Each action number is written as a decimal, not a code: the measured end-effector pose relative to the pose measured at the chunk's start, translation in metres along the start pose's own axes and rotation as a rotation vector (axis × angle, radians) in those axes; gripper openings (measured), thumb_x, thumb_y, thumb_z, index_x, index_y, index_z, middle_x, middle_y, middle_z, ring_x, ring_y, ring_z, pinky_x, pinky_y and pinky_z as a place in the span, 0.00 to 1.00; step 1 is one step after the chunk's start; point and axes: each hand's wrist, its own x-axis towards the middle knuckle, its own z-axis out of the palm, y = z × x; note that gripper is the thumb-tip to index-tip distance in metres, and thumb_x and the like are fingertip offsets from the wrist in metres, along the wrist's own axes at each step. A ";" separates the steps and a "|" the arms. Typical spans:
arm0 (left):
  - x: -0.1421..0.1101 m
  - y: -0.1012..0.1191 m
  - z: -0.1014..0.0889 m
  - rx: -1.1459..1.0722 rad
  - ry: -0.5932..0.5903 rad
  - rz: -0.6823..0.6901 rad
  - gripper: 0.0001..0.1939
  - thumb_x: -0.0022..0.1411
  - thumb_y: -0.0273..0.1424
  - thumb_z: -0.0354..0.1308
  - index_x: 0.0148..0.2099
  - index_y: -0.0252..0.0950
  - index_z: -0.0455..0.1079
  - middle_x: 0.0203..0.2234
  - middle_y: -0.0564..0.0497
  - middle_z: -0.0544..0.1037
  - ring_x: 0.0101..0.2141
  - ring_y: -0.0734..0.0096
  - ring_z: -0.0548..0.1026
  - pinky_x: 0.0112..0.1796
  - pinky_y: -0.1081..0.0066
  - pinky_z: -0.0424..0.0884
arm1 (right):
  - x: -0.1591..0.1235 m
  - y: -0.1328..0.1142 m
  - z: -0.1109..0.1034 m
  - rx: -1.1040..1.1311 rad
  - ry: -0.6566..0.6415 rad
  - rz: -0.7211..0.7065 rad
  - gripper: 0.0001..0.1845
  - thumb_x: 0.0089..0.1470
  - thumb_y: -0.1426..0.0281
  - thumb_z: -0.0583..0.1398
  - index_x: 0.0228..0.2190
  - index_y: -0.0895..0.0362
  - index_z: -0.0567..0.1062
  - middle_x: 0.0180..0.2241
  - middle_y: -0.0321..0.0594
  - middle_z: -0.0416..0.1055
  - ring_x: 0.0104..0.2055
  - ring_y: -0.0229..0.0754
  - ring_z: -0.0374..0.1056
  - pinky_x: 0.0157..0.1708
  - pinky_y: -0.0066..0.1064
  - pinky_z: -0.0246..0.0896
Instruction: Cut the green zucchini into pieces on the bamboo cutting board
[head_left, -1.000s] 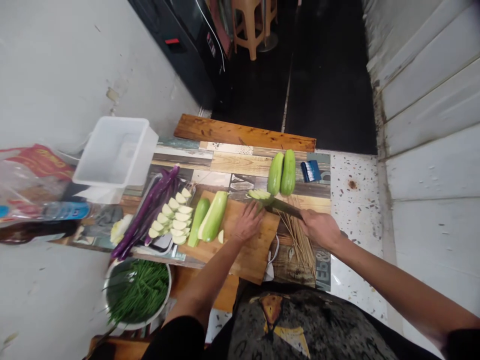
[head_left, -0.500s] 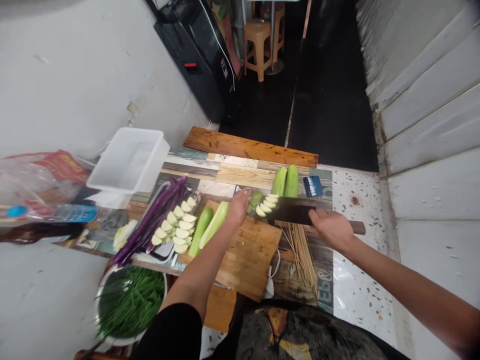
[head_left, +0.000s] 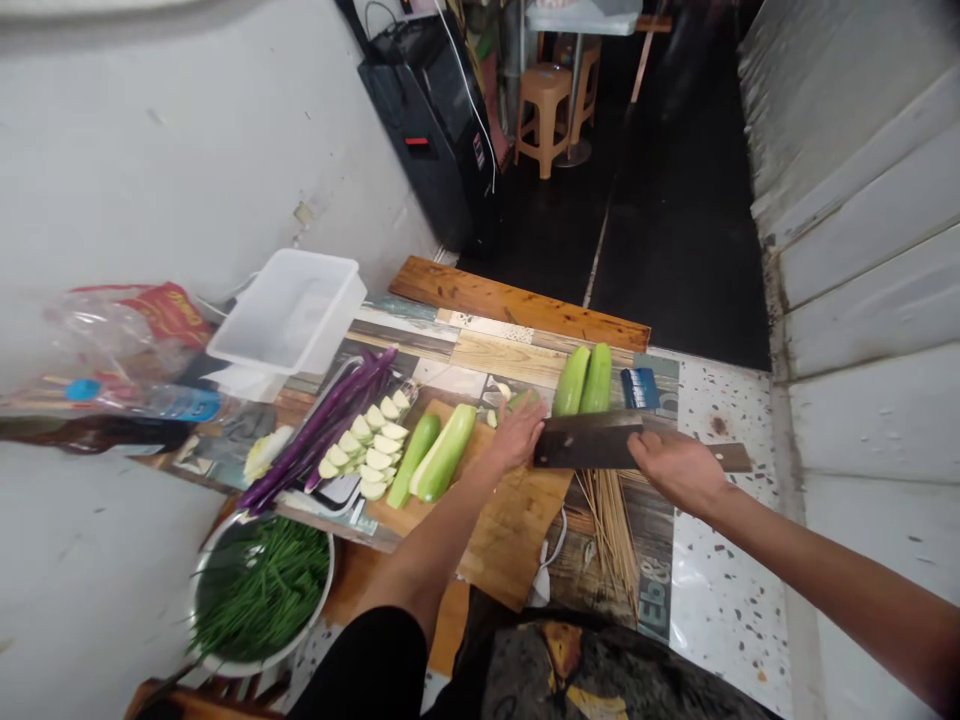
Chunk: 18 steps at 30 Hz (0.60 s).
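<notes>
My right hand (head_left: 671, 465) is closed on the handle of a cleaver (head_left: 589, 442), whose dark blade is held flat above the far right corner of the wooden cutting board (head_left: 510, 525). My left hand (head_left: 517, 435) lies with its fingers flat at the blade's left end, over pale green zucchini slices (head_left: 504, 397) that mostly stay hidden under it. Two zucchini halves (head_left: 436, 455) lie on the board's left part. Two whole zucchini (head_left: 586, 380) lie just beyond the blade.
Left of the board are a tray of cut slices (head_left: 371, 447), long purple eggplants (head_left: 324, 430), a white plastic tub (head_left: 289, 310) and plastic bags (head_left: 127, 330). A bowl of green chives (head_left: 259, 590) sits low left. Bamboo skewers (head_left: 609, 515) and a blue packet (head_left: 637, 388) lie right.
The cleaver rose from the board with slices on its flat blade and shifted slightly right. My left hand moved up against the blade and now covers the slices. The camera tilted up.
</notes>
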 end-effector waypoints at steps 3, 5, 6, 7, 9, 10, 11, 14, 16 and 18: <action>-0.018 -0.015 -0.013 0.117 0.059 -0.093 0.24 0.73 0.35 0.43 0.67 0.41 0.63 0.65 0.45 0.66 0.69 0.55 0.52 0.66 0.42 0.42 | -0.032 0.010 0.004 0.085 -0.028 0.028 0.08 0.54 0.81 0.57 0.35 0.59 0.74 0.28 0.43 0.73 0.26 0.43 0.67 0.25 0.34 0.42; -0.037 -0.028 -0.026 0.216 0.137 -0.266 0.25 0.72 0.34 0.47 0.68 0.38 0.62 0.66 0.41 0.65 0.68 0.52 0.54 0.65 0.44 0.49 | -0.052 0.008 0.013 0.184 -0.069 0.100 0.06 0.55 0.75 0.58 0.36 0.58 0.74 0.30 0.44 0.75 0.26 0.43 0.68 0.24 0.33 0.45; -0.047 -0.035 -0.032 0.263 0.151 -0.364 0.26 0.71 0.34 0.48 0.68 0.36 0.61 0.65 0.39 0.65 0.67 0.49 0.57 0.64 0.45 0.53 | -0.061 0.004 0.018 0.243 -0.093 0.142 0.07 0.56 0.73 0.58 0.37 0.57 0.75 0.32 0.44 0.77 0.26 0.43 0.69 0.24 0.33 0.46; -0.056 -0.041 -0.038 0.300 0.135 -0.446 0.28 0.70 0.34 0.50 0.69 0.34 0.60 0.65 0.36 0.65 0.64 0.47 0.61 0.61 0.47 0.58 | -0.067 -0.002 0.024 0.309 -0.122 0.183 0.08 0.56 0.71 0.58 0.39 0.56 0.75 0.34 0.44 0.78 0.27 0.44 0.70 0.24 0.32 0.49; -0.069 -0.051 -0.046 0.336 0.035 -0.524 0.32 0.68 0.35 0.53 0.71 0.33 0.54 0.63 0.34 0.66 0.58 0.46 0.69 0.56 0.51 0.66 | -0.074 -0.021 0.035 0.455 -0.193 0.251 0.12 0.57 0.68 0.57 0.42 0.55 0.76 0.36 0.42 0.80 0.29 0.44 0.73 0.26 0.31 0.55; -0.073 -0.054 -0.048 0.341 -0.019 -0.530 0.35 0.67 0.35 0.54 0.72 0.33 0.51 0.63 0.33 0.66 0.54 0.47 0.71 0.53 0.54 0.68 | -0.074 -0.033 0.039 0.534 -0.232 0.274 0.13 0.58 0.68 0.56 0.43 0.54 0.77 0.37 0.42 0.80 0.31 0.44 0.74 0.28 0.30 0.57; -0.075 -0.056 -0.049 0.345 -0.059 -0.526 0.37 0.67 0.35 0.55 0.73 0.34 0.49 0.62 0.33 0.66 0.52 0.48 0.73 0.51 0.56 0.70 | -0.072 -0.046 0.042 0.612 -0.276 0.287 0.14 0.58 0.69 0.55 0.43 0.54 0.77 0.37 0.41 0.81 0.32 0.44 0.75 0.30 0.30 0.60; -0.073 -0.056 -0.046 0.375 -0.068 -0.528 0.40 0.65 0.35 0.57 0.73 0.31 0.46 0.60 0.32 0.67 0.51 0.49 0.72 0.51 0.58 0.69 | -0.059 -0.085 0.044 0.795 -0.411 0.265 0.16 0.59 0.69 0.53 0.42 0.55 0.79 0.37 0.42 0.81 0.37 0.45 0.77 0.35 0.30 0.62; -0.071 -0.054 -0.043 0.410 -0.030 -0.550 0.39 0.64 0.35 0.58 0.71 0.25 0.50 0.59 0.29 0.67 0.54 0.46 0.69 0.53 0.56 0.67 | -0.049 -0.105 0.041 0.851 -0.484 0.212 0.15 0.59 0.69 0.54 0.42 0.55 0.79 0.38 0.43 0.81 0.39 0.46 0.77 0.37 0.29 0.62; -0.072 -0.053 -0.042 0.435 -0.006 -0.569 0.36 0.63 0.34 0.57 0.68 0.21 0.55 0.57 0.27 0.67 0.55 0.44 0.67 0.53 0.55 0.66 | -0.041 -0.118 0.038 0.866 -0.521 0.157 0.15 0.58 0.70 0.55 0.42 0.55 0.80 0.39 0.44 0.81 0.40 0.46 0.77 0.38 0.29 0.61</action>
